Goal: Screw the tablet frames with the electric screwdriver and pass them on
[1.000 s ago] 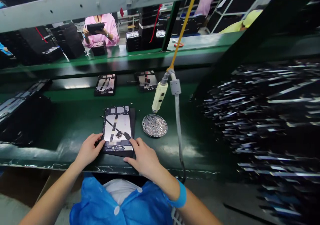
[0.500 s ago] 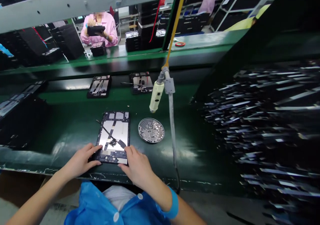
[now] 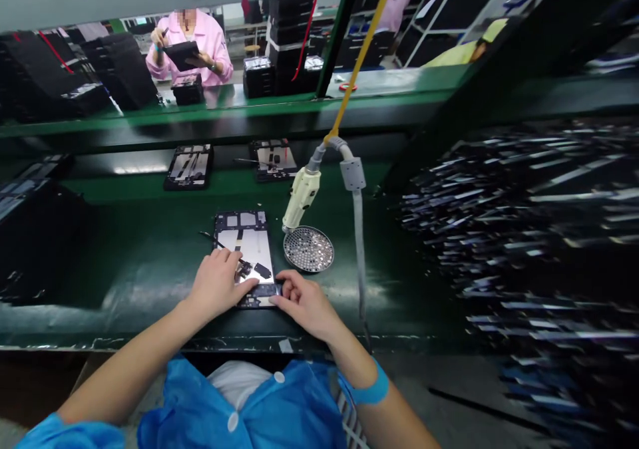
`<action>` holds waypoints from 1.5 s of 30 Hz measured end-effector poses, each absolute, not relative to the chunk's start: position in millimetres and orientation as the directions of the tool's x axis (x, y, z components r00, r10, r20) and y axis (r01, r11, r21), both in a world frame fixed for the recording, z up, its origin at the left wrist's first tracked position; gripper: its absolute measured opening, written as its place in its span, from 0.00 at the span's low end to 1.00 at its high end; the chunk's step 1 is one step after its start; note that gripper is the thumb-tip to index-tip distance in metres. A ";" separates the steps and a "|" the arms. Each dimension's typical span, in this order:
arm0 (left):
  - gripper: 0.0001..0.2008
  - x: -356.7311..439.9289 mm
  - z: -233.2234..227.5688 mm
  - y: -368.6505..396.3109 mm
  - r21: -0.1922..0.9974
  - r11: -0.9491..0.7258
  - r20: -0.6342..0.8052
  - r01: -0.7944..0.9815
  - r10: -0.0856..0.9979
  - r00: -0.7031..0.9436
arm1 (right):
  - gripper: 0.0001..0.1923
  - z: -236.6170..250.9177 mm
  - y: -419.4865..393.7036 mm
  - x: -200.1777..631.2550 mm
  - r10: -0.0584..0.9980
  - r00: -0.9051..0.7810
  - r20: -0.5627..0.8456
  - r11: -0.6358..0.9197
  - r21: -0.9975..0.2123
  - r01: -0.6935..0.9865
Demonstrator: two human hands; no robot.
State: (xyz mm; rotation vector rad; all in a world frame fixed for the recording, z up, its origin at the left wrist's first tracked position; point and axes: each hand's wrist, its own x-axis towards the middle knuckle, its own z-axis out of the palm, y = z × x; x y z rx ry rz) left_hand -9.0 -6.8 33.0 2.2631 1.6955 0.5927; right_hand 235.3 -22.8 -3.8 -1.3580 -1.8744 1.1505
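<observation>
An opened tablet chassis [image 3: 248, 236] with silver shielding and black flex cables lies on the green bench in front of me. My left hand [image 3: 215, 284] rests flat on its lower half, fingers spread over the cables. My right hand [image 3: 304, 302] pinches the lower right corner of the chassis with its fingertips. A round perforated screw tray [image 3: 308, 249] sits just right of the chassis. A cream electric screwdriver [image 3: 299, 196] hangs on a yellow cord above that tray.
Two more opened chassis [image 3: 188, 167] [image 3: 272, 159] lie on the belt behind. A person in pink [image 3: 192, 36] holds a tablet across the far bench. Black stacked trays [image 3: 34, 236] stand at left; a blurred dark rack [image 3: 524, 236] fills the right.
My left hand has moved from the chassis's lower left corner onto its surface. My right hand has shifted to pinch the lower right corner. The view swung slightly.
</observation>
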 end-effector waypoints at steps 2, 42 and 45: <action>0.12 4.0 25.1 2.4 0.471 -0.271 0.160 0.840 0.962 0.220 | 0.16 -7.7 -21.8 236.7 0.946 -0.321 -0.038 0.099 -0.912 0.399; 0.14 -26.0 -5.5 -70.8 0.337 -0.574 0.366 0.747 0.810 0.458 | 0.18 36.0 6.9 267.9 0.960 0.186 0.210 0.137 -0.929 0.343; 0.11 -24.3 -10.7 -49.5 0.353 -0.569 0.370 0.742 0.814 0.448 | 0.41 54.5 52.2 251.2 0.904 0.182 0.387 0.288 -0.865 0.410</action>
